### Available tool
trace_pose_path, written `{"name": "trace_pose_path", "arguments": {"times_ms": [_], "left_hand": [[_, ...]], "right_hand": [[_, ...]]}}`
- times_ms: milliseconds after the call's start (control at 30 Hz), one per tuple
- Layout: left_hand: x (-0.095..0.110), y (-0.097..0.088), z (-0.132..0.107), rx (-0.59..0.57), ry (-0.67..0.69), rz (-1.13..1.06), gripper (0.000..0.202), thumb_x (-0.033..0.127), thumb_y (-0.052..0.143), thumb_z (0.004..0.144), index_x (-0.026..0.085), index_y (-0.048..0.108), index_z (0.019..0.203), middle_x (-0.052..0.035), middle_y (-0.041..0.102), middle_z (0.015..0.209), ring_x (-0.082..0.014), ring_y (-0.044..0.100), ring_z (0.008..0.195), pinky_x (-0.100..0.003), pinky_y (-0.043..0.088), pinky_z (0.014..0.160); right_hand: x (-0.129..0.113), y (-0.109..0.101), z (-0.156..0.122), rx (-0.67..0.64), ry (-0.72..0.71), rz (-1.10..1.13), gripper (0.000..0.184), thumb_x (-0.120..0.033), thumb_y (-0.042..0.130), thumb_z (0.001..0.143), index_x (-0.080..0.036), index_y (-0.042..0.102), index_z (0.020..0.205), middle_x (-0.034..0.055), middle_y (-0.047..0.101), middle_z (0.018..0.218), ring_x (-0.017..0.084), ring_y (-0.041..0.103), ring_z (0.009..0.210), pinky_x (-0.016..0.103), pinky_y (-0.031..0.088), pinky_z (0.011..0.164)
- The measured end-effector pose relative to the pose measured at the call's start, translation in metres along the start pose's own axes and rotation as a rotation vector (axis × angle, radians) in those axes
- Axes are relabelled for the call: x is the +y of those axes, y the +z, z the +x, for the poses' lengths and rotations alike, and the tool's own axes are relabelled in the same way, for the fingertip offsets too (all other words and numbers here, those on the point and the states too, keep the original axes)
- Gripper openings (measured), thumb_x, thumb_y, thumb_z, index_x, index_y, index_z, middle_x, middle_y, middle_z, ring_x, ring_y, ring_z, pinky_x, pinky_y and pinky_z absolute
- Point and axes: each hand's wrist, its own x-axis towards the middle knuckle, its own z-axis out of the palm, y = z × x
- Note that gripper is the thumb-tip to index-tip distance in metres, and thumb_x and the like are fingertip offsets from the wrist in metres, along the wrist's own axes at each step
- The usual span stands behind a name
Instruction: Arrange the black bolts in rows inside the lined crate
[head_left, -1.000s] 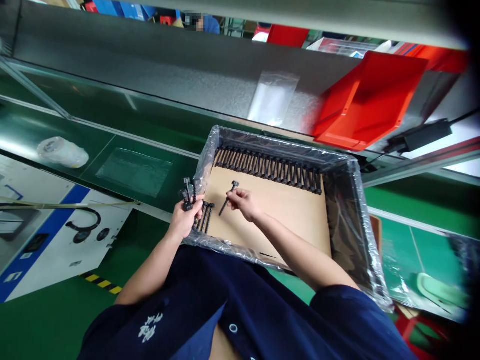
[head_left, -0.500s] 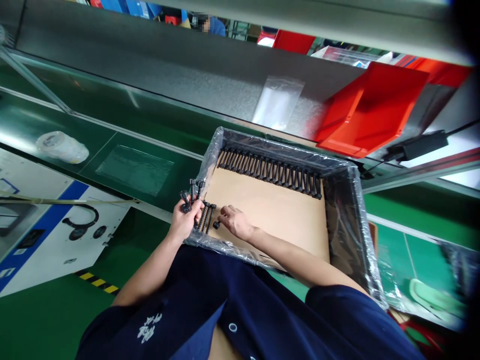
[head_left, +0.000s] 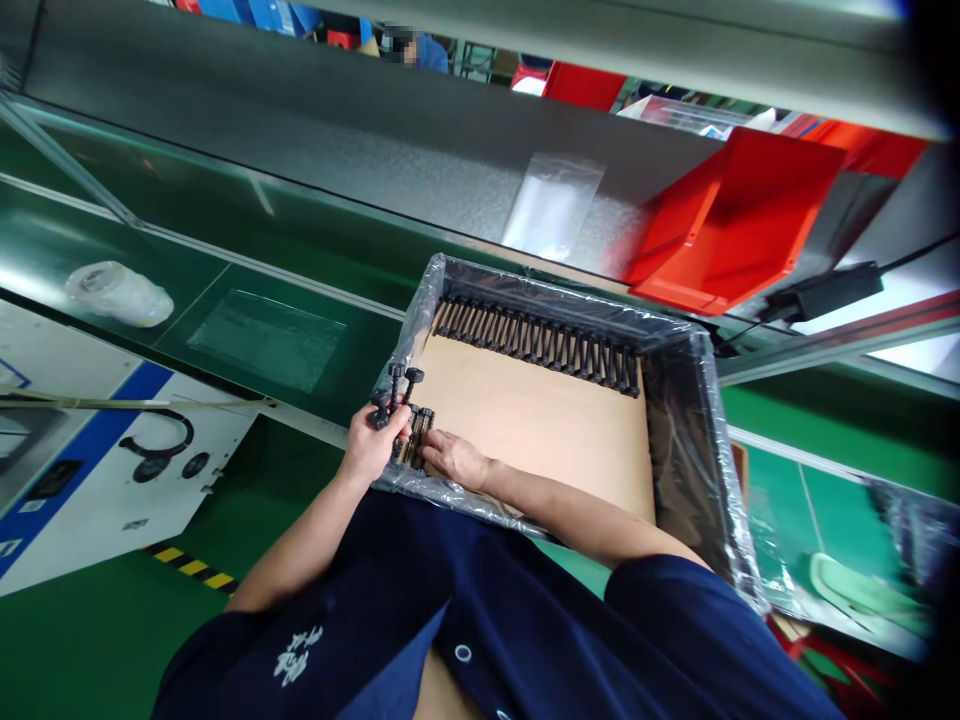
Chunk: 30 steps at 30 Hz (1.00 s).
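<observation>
My left hand [head_left: 369, 446] is closed around a small bunch of black rods [head_left: 395, 384] with thick round knobs at their ends, fanned out over the left rim of the box [head_left: 711, 430]. At the near left corner, my right hand [head_left: 459, 462] has its fingers curled on a similar black rod [head_left: 426, 428], mostly hidden by the fingertips. This rod lies beside others on a brown cardboard sheet [head_left: 536, 425]. Along the far wall a long row of the same rods [head_left: 536, 340] lies side by side. Clear plastic film lines the box.
Behind the box, a red bin [head_left: 750, 220] and a clear plastic bag [head_left: 553, 205] lie on the metal shelf. A black power adapter [head_left: 829, 296] hangs at right. To the left are a film roll [head_left: 120, 293] and a flat clear bag [head_left: 266, 338].
My right hand has moved slightly left and down, bringing its rod in beside the near left ones. The left hand's bunch has shifted a little right and down.
</observation>
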Motion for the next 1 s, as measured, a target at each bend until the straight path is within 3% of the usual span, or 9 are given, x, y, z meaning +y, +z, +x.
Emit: {"name": "trace_pose_path", "arguments": {"times_ms": [200,267,367,433,533,633,733,900,1000], "left_hand": [[-0.002,0.007,-0.002,0.018,-0.072,-0.072,0.043,0.041,0.077,0.07,0.012,0.067,0.101,-0.0002,0.064,0.064,-0.0105,0.06,0.055,-0.023,0.051,0.055],[-0.002,0.009,-0.003,0.007,-0.077,-0.079,0.043,0.041,0.078,0.07,0.013,0.068,0.1,-0.0015,0.066,0.069,-0.0106,0.061,0.056,-0.022,0.051,0.055],[-0.002,0.011,-0.005,-0.015,-0.09,-0.02,0.042,0.043,0.076,0.071,0.014,0.068,0.1,-0.0031,0.069,0.073,-0.0102,0.061,0.057,-0.021,0.05,0.054],[-0.002,0.013,-0.005,-0.046,-0.108,0.048,0.042,0.044,0.075,0.072,0.015,0.069,0.1,-0.0035,0.07,0.073,-0.0111,0.061,0.056,-0.021,0.049,0.053],[-0.002,0.015,-0.006,-0.133,-0.113,0.167,0.04,0.046,0.074,0.072,0.015,0.07,0.097,-0.0029,0.068,0.067,-0.0109,0.058,0.05,-0.02,0.043,0.046],[-0.001,0.012,-0.004,-0.162,-0.115,0.223,0.041,0.047,0.071,0.075,0.015,0.071,0.101,-0.0028,0.067,0.065,-0.0081,0.05,0.044,-0.02,0.037,0.042],[0.001,0.006,-0.002,-0.081,-0.139,0.129,0.044,0.046,0.072,0.075,0.015,0.069,0.106,0.0001,0.06,0.061,-0.0059,0.046,0.045,-0.018,0.033,0.041],[0.001,0.001,0.0,-0.024,-0.167,-0.025,0.046,0.044,0.076,0.071,0.014,0.07,0.105,0.0052,0.046,0.057,-0.0039,0.04,0.047,-0.016,0.027,0.041],[-0.002,0.001,-0.001,-0.031,-0.168,-0.015,0.046,0.045,0.076,0.071,0.013,0.071,0.102,0.0053,0.045,0.056,-0.0045,0.04,0.047,-0.017,0.03,0.042]], "right_hand": [[0.006,-0.012,-0.003,0.144,0.059,0.243,0.029,-0.025,0.036,0.098,-0.015,0.062,0.09,0.0104,0.056,0.094,0.017,0.05,0.08,0.031,0.047,0.074],[0.003,-0.025,-0.001,0.322,0.185,0.501,0.027,-0.032,0.042,0.096,-0.016,0.064,0.093,0.0092,0.059,0.09,0.017,0.054,0.081,0.031,0.049,0.074],[-0.012,-0.048,0.007,0.567,0.473,1.093,0.029,-0.042,0.052,0.091,-0.018,0.065,0.102,0.0036,0.06,0.08,0.014,0.056,0.069,0.03,0.049,0.065],[-0.023,-0.061,0.015,0.605,0.587,1.44,0.032,-0.047,0.061,0.085,-0.018,0.066,0.098,0.0011,0.061,0.076,0.011,0.054,0.062,0.026,0.047,0.059],[-0.033,-0.076,0.023,0.619,0.651,1.681,0.032,-0.047,0.073,0.073,-0.017,0.065,0.08,0.0005,0.063,0.076,0.008,0.053,0.059,0.021,0.043,0.054],[-0.022,-0.083,0.022,0.713,0.759,1.75,0.035,-0.044,0.08,0.064,-0.017,0.059,0.071,-0.0037,0.058,0.063,0.007,0.049,0.054,0.018,0.039,0.048],[0.0,-0.076,0.014,0.746,0.918,1.683,0.038,-0.041,0.082,0.058,-0.018,0.055,0.069,-0.006,0.052,0.055,0.007,0.049,0.05,0.018,0.039,0.044],[0.016,-0.035,0.005,0.399,1.174,1.398,0.032,-0.034,0.079,0.064,-0.017,0.052,0.061,-0.0046,0.051,0.045,0.008,0.046,0.04,0.019,0.037,0.039],[0.012,-0.012,0.009,0.289,1.201,1.271,0.032,-0.032,0.077,0.068,-0.017,0.051,0.058,-0.0048,0.05,0.04,0.007,0.043,0.035,0.019,0.033,0.035]]}}
